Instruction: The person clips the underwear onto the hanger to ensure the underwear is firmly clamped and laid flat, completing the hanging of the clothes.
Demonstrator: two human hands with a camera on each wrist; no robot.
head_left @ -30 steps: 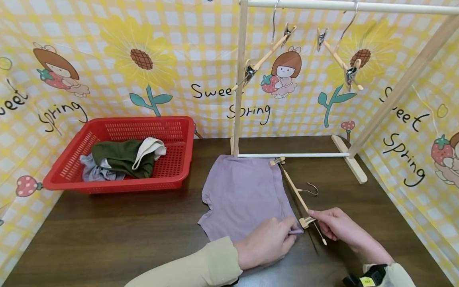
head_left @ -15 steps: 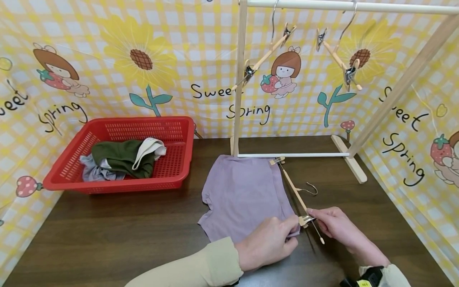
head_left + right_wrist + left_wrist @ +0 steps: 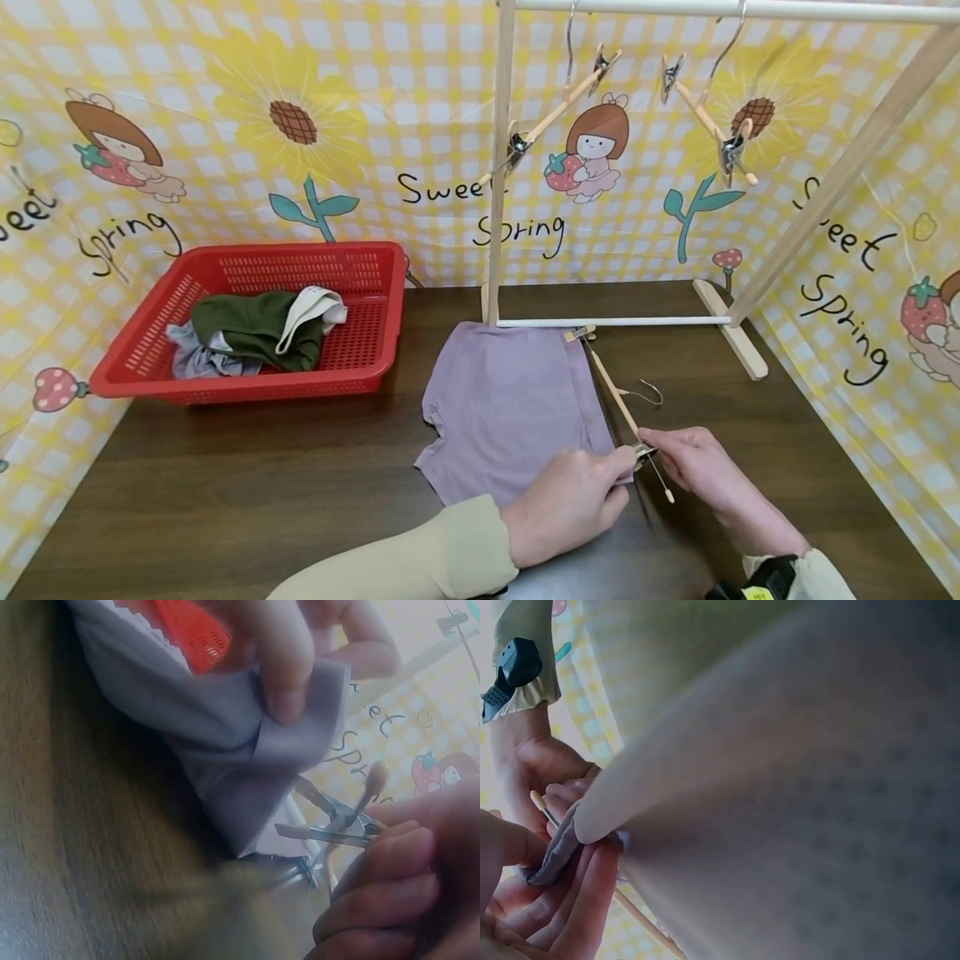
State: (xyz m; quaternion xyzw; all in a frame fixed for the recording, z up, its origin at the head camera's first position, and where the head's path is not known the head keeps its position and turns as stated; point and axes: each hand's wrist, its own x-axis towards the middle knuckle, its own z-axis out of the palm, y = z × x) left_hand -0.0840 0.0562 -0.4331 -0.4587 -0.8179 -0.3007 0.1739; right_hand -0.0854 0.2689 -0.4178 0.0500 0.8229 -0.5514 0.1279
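Note:
Lilac shorts [image 3: 510, 400] lie flat on the table, waistband toward the right. My left hand [image 3: 566, 504] pinches the near corner of the waistband [image 3: 300, 739], lifted off the table. Alongside that edge lies a wooden clip hanger [image 3: 617, 397]; its far clip [image 3: 580, 333] sits over the waistband's far corner. My right hand [image 3: 697, 462] grips the near clip [image 3: 337, 825] between thumb and fingers. In the right wrist view this clip's jaws stand apart, close beside the cloth. My left fingers partly hide that clip in the head view.
A red basket [image 3: 386, 358] with a green garment [image 3: 247, 325] and other cloths stands at the left. Behind the shorts rises a rack with a white lower bar [image 3: 615, 322]. Two clip hangers [image 3: 558, 117] hang from its top bar [image 3: 645, 7].
My left hand has moved slightly right with the waistband corner, up to the near clip. My right hand and the hanger's near end have shifted slightly left and away from me.

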